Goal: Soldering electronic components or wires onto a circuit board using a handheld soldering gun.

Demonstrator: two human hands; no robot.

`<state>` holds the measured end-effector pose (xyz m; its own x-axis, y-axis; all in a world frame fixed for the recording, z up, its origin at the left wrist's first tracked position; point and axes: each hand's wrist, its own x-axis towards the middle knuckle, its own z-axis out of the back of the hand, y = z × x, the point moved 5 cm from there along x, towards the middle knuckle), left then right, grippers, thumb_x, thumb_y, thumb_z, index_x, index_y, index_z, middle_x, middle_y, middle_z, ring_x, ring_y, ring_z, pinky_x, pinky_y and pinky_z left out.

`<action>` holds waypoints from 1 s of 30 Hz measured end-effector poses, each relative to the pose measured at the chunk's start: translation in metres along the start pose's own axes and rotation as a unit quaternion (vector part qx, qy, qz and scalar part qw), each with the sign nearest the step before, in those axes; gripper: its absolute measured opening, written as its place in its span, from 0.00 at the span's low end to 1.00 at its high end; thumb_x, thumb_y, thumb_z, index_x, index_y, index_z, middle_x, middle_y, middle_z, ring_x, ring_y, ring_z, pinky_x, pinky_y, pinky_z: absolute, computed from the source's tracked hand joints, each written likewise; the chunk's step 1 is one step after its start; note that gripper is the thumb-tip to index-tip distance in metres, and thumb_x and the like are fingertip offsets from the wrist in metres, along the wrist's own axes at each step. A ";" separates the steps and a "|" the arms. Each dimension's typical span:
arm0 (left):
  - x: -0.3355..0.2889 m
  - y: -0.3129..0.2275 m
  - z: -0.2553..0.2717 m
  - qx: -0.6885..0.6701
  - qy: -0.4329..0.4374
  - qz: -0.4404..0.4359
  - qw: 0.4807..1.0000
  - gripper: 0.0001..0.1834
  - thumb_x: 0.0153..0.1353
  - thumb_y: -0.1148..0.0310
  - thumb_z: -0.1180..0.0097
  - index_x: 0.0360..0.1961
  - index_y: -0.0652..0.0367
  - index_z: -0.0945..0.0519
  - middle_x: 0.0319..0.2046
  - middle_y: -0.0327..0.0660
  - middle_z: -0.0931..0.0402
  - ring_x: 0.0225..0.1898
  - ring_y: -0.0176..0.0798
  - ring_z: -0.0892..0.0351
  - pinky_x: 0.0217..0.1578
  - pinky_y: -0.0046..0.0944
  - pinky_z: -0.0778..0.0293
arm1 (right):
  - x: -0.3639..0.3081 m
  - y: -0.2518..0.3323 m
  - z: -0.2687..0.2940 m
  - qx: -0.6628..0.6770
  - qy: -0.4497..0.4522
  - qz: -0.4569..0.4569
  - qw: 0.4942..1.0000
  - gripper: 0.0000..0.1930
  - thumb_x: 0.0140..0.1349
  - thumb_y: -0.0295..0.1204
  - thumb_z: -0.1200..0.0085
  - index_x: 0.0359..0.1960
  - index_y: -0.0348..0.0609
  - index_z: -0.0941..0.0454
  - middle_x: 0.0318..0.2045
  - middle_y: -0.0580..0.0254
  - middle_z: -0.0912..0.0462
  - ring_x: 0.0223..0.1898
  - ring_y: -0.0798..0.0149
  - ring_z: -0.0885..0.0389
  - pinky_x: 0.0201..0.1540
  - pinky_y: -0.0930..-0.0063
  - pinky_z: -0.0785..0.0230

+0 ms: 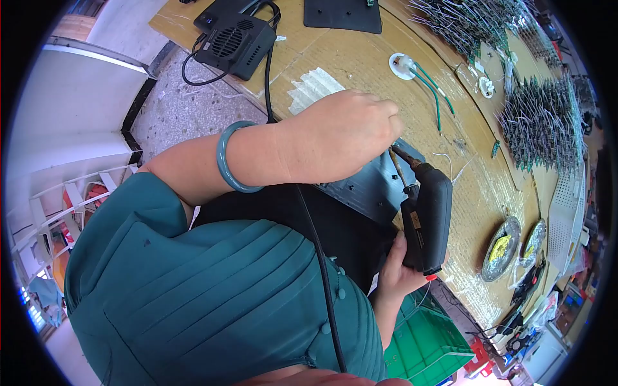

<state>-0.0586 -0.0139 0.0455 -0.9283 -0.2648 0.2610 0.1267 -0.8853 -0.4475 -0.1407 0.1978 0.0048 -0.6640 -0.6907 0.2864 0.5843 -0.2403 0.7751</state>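
My right hand (394, 275) is wrapped round the lower end of a black soldering gun (430, 209), held with its tip up. Two thin metal rods (399, 168) run from it toward my left hand (351, 132). That hand is closed with its back upward, and its fingertips and anything in them are hidden. Beneath my left hand lies a dark flat panel (364, 195) with small studs, at the table's near edge. A black cord (317, 248) hangs down in front of my green top.
A black box with a round grille (232, 42) and a second dark panel (341, 14) lie at the far side. Green wires (432, 90) come off a white disc. Bundles of green parts with thin leads (537, 122), round metal dishes (490, 265) and a green crate (425, 338) are at right.
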 end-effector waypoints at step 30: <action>0.001 0.011 0.001 -0.042 0.014 0.029 0.999 0.02 0.52 0.77 0.49 0.28 0.65 0.27 0.29 0.46 0.28 0.35 0.51 0.26 0.37 0.45 0.30 | 0.007 -0.005 0.002 0.223 -0.093 -0.121 0.963 0.12 0.61 0.25 0.50 0.43 0.30 0.31 0.31 0.53 0.21 0.24 0.71 0.26 0.29 0.79 0.31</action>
<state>-0.0577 -0.0240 0.0418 -0.9298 -0.3027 0.2095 0.1516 -0.8334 -0.5315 -0.1491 0.1951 0.0044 -0.8522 -0.5067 0.1304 0.1704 -0.0332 0.9848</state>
